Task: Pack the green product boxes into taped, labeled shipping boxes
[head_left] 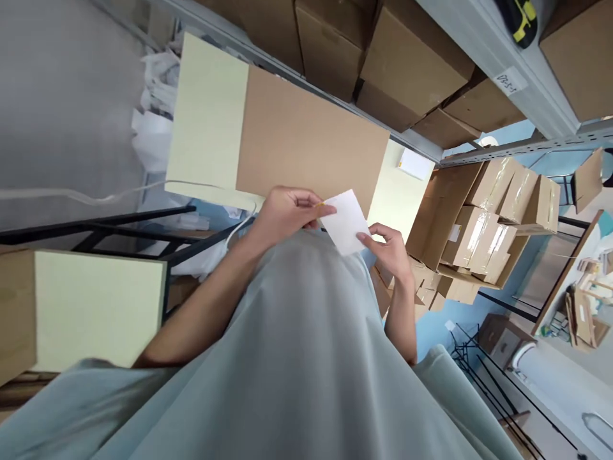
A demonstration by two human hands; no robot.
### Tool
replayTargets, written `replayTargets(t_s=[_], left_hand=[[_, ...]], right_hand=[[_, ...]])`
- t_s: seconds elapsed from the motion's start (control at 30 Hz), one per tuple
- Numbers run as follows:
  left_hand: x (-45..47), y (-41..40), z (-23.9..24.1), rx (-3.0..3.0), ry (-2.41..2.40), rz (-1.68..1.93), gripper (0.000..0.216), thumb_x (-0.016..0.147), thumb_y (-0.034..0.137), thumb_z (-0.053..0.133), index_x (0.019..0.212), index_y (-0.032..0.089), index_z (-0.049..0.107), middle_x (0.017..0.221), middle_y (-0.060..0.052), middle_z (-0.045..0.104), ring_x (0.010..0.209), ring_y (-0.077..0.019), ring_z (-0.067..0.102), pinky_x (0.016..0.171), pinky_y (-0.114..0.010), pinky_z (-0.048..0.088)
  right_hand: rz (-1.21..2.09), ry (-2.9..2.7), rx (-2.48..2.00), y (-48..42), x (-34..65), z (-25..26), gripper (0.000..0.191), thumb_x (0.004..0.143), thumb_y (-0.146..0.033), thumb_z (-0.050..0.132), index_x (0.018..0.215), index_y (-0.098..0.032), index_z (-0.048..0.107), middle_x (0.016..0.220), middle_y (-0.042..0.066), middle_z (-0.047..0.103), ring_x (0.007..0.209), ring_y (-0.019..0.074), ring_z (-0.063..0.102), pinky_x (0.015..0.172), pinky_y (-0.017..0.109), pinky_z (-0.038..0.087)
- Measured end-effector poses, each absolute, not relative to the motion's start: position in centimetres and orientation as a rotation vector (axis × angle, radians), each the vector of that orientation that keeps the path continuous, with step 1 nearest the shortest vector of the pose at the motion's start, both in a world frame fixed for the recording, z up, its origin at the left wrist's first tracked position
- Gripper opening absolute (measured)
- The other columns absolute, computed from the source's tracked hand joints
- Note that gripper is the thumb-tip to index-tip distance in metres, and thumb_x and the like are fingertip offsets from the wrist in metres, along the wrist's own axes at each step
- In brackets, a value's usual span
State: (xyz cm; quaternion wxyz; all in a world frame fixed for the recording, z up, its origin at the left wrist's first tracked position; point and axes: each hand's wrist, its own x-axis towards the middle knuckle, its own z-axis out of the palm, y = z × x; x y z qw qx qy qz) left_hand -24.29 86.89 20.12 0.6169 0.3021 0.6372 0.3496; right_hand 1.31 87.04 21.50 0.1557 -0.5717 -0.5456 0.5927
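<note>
1. Pinching a white card (345, 222) with both hands in front of my chest: left hand (282, 214) clamped on its upper left corner, right hand (390, 249) with fingertips closed on its right edge.
2. Card looks light and thin, likely to bend; edges seem the best place to hold.
3. Behind it stands a big flat cardboard sheet (306, 137); shelf (507, 57) boxes (412, 61) above.
4. My grey shirt (306, 358) hides the card's lower corner; any print on it is unreadable.
</note>
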Motion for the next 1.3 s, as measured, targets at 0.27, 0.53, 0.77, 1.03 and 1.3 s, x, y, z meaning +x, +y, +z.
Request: replayTargets(t_s=[0.27, 0.53, 0.77, 1.03, 1.3], left_hand=[[-28.4, 85.7, 22.4, 0.541, 1.427, 1.124, 0.041, 0.084, 0.058, 0.087, 0.091, 0.019, 0.078, 0.094, -0.008, 0.082, 0.094, -0.0265, 0.08, 0.081, -0.035, 0.068], [-33.4, 80.1, 23.1, 0.59, 1.302, 1.08, 0.044, 0.079, 0.062, 0.088, 0.092, 0.02, 0.081, 0.088, -0.009, 0.083, 0.077, -0.0238, 0.079, 0.076, -0.036, 0.069], [-36.6, 78.9, 24.0, 0.593, 1.361, 1.195, 0.028, 0.082, 0.049, 0.083, 0.089, 0.022, 0.081, 0.092, -0.009, 0.084, 0.077, -0.0244, 0.079, 0.068, -0.037, 0.066], [-38.3, 78.8, 24.1, 0.519, 1.416, 1.143, 0.02, 0.081, 0.044, 0.085, 0.081, 0.026, 0.078, 0.086, -0.007, 0.08, 0.083, -0.0275, 0.08, 0.07, -0.037, 0.064], [-39.2, 79.1, 23.1, 0.684, 1.351, 1.162, 0.023, 0.081, 0.046, 0.077, 0.082, 0.023, 0.075, 0.082, -0.006, 0.078, 0.077, -0.0217, 0.076, 0.065, -0.03, 0.06]], right_hand=[[1.429, -1.633, -1.6, 86.1, -8.4, 22.8, 0.049, 0.094, -0.067, 0.077, 0.074, -0.025, 0.059, 0.079, -0.002, 0.063, 0.079, 0.0181, 0.06, 0.08, 0.032, 0.052], [1.205, -1.653, -1.617, 85.7, -14.1, 25.3, 0.054, 0.097, -0.07, 0.072, 0.073, -0.027, 0.052, 0.073, -0.002, 0.052, 0.072, 0.0179, 0.051, 0.071, 0.033, 0.049], [1.244, -1.626, -1.53, 85.7, -17.3, 26.5, 0.047, 0.094, -0.058, 0.079, 0.07, -0.026, 0.053, 0.071, -0.003, 0.051, 0.072, 0.0173, 0.052, 0.073, 0.034, 0.049], [1.23, -1.706, -1.595, 85.5, -18.9, 26.4, 0.054, 0.094, -0.069, 0.077, 0.07, -0.026, 0.056, 0.075, 0.0, 0.058, 0.078, 0.0198, 0.058, 0.074, 0.036, 0.053], [1.136, -1.78, -1.676, 84.9, -20.0, 24.3, 0.037, 0.097, -0.06, 0.078, 0.11, -0.026, 0.076, 0.092, 0.004, 0.075, 0.093, 0.0237, 0.072, 0.095, 0.042, 0.06]])
